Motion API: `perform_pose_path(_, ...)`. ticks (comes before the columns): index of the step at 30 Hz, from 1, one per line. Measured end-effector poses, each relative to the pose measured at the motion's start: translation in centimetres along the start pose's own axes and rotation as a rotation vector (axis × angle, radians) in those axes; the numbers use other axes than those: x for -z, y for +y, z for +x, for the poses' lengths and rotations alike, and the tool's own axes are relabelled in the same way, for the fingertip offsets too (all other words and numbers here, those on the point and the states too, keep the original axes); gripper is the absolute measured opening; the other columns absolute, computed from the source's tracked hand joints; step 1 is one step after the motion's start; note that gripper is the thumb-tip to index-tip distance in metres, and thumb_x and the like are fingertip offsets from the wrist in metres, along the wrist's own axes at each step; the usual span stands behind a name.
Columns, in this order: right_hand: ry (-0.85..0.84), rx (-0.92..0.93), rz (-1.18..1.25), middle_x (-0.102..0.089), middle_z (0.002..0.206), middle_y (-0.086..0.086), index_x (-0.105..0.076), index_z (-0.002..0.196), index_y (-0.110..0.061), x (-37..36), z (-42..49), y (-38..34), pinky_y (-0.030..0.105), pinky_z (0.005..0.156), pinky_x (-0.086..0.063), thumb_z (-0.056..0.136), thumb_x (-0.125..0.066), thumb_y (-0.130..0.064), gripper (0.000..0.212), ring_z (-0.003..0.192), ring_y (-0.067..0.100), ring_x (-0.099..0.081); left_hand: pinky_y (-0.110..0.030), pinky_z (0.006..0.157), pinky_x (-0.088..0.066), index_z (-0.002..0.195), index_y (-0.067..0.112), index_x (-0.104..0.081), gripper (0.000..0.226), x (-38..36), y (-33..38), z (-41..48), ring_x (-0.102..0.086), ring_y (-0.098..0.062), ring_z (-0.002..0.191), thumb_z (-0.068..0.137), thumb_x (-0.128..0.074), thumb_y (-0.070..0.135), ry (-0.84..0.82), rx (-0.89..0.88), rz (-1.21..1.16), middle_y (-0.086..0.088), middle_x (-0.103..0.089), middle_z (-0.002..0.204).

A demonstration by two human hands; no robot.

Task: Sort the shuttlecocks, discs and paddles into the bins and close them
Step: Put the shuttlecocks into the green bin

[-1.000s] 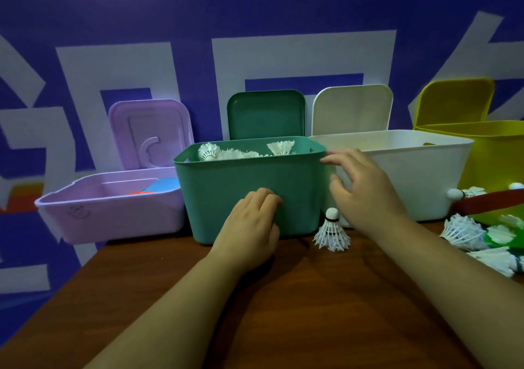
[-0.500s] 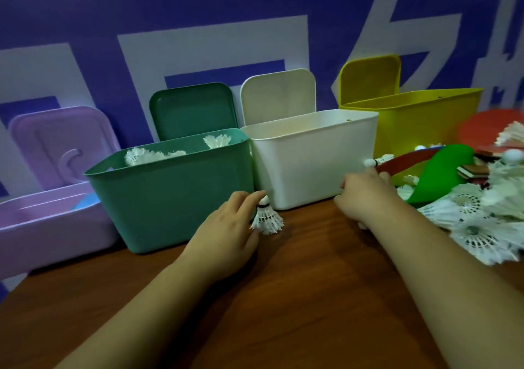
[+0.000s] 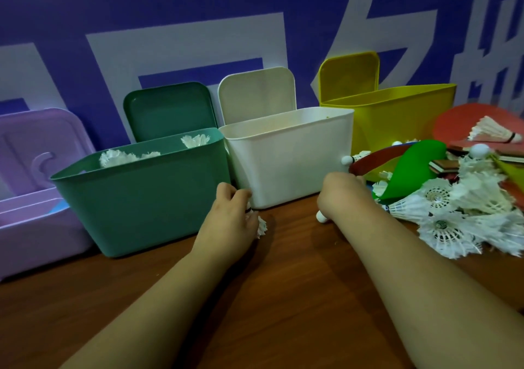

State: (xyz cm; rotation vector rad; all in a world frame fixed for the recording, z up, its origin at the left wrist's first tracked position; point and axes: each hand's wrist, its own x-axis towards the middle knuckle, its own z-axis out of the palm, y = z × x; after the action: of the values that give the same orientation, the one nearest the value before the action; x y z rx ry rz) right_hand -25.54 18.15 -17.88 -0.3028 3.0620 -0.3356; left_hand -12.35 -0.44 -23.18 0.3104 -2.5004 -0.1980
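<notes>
My left hand (image 3: 226, 221) grips a white shuttlecock (image 3: 261, 225) low on the table, between the green bin (image 3: 141, 198) and the white bin (image 3: 289, 164). My right hand (image 3: 340, 195) is curled round another shuttlecock, whose white cork (image 3: 321, 216) pokes out below the fist, at the white bin's right corner. The green bin holds several shuttlecocks (image 3: 119, 157). A heap of shuttlecocks (image 3: 453, 215), a green disc (image 3: 411, 167), a red disc (image 3: 459, 122) and paddles (image 3: 445, 166) lies at the right.
A lilac bin (image 3: 31, 221) stands at the far left and a yellow bin (image 3: 397, 113) behind the pile. All four lids stand open against the blue wall. Brown tabletop (image 3: 283, 283) stretches in front of the bins.
The view swung right. My left hand left the green bin's front and took the lone shuttlecock. My right hand moved from the bin rims to the pile's edge and closed on a shuttlecock.
</notes>
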Motion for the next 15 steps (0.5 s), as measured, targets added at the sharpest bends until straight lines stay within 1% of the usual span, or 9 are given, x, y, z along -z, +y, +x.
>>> perform_pose_path(1, 0.001, 0.037, 0.023, -0.053, 0.139, 0.015, -0.059, 0.131, -0.010, 0.0, 0.2, -0.3, 0.041, 0.099, -0.052, 0.089, -0.081, -0.030, 0.052, 0.134, 0.035, -0.048, -0.032, 0.070, -0.056, 0.136, 0.022, -0.053, 0.037, 0.1, -0.1, -0.2, -0.054, -0.009, 0.084, 0.103, -0.060, 0.038, 0.005, -0.024, -0.018, 0.009, -0.033, 0.123)
perform_pose_path(3, 0.076, 0.166, 0.140, -0.063, 0.131, 0.013, -0.063, 0.132, -0.014, -0.5, 0.4, -0.6, 0.038, 0.098, -0.054, 0.094, -0.074, -0.026, 0.041, 0.124, 0.034, -0.057, -0.032, 0.072, -0.056, 0.125, 0.023, -0.055, 0.026, 0.5, -0.1, -0.6, -0.053, -0.008, 0.086, 0.103, -0.061, 0.035, 0.039, -0.064, -0.070, 0.010, -0.034, 0.121)
perform_pose_path(5, 0.178, 0.306, 0.338, -0.065, 0.131, 0.010, -0.060, 0.139, -0.019, -1.1, -0.2, -0.9, 0.032, 0.091, -0.050, 0.100, -0.066, -0.024, 0.040, 0.121, 0.031, -0.059, -0.033, 0.075, -0.056, 0.116, 0.023, -0.054, 0.018, 1.0, 0.0, -1.0, -0.052, -0.008, 0.089, 0.102, -0.063, 0.031, 0.082, -0.104, -0.134, 0.010, -0.037, 0.119)
perform_pose_path(7, 0.234, 0.443, 0.475, -0.065, 0.131, 0.005, -0.058, 0.143, -0.022, -1.4, -0.8, -1.1, 0.028, 0.085, -0.042, 0.100, -0.068, -0.027, 0.045, 0.120, 0.025, -0.060, -0.034, 0.076, -0.054, 0.109, 0.023, -0.053, 0.014, 1.4, 0.3, -1.3, -0.052, -0.010, 0.089, 0.101, -0.064, 0.027, 0.111, -0.139, -0.174, 0.010, -0.040, 0.114)
perform_pose_path(10, 0.255, 0.571, 0.589, -0.065, 0.114, -0.004, -0.063, 0.132, -0.024, -1.5, -1.5, -1.4, 0.025, 0.081, -0.040, 0.097, -0.074, -0.029, 0.037, 0.103, 0.014, -0.060, -0.034, 0.075, -0.052, 0.104, 0.020, -0.052, 0.014, 2.0, 0.6, -1.7, -0.052, -0.013, 0.089, 0.099, -0.066, 0.021, 0.157, -0.173, -0.200, 0.008, -0.041, 0.110)
perform_pose_path(12, 0.266, 0.611, 0.628, -0.063, 0.103, -0.011, -0.064, 0.122, -0.027, -1.5, -1.8, -1.6, 0.023, 0.073, -0.041, 0.096, -0.075, -0.028, 0.028, 0.093, 0.010, -0.060, -0.033, 0.076, -0.052, 0.101, 0.019, -0.052, 0.016, 2.3, 0.6, -1.7, -0.052, -0.014, 0.089, 0.097, -0.067, 0.017, 0.184, -0.180, -0.209, 0.008, -0.041, 0.110)
perform_pose_path(13, 0.276, 0.626, 0.636, -0.062, 0.099, -0.012, -0.063, 0.117, -0.029, -1.6, -1.8, -1.6, 0.022, 0.070, -0.041, 0.096, -0.075, -0.028, 0.024, 0.090, 0.010, -0.061, -0.034, 0.076, -0.052, 0.100, 0.019, -0.051, 0.018, 2.5, 0.5, -1.8, -0.053, -0.014, 0.088, 0.096, -0.068, 0.016, 0.197, -0.183, -0.212, 0.007, -0.041, 0.110)
perform_pose_path(15, 0.295, 0.652, 0.642, -0.062, 0.097, -0.009, -0.060, 0.108, -0.033, -1.8, -1.9, -1.6, 0.019, 0.067, -0.040, 0.095, -0.076, -0.028, 0.021, 0.088, 0.008, -0.060, -0.036, 0.076, -0.053, 0.097, 0.018, -0.050, 0.020, 2.9, 0.4, -1.8, -0.053, -0.016, 0.087, 0.095, -0.070, 0.014, 0.242, -0.183, -0.211, 0.006, -0.040, 0.109)
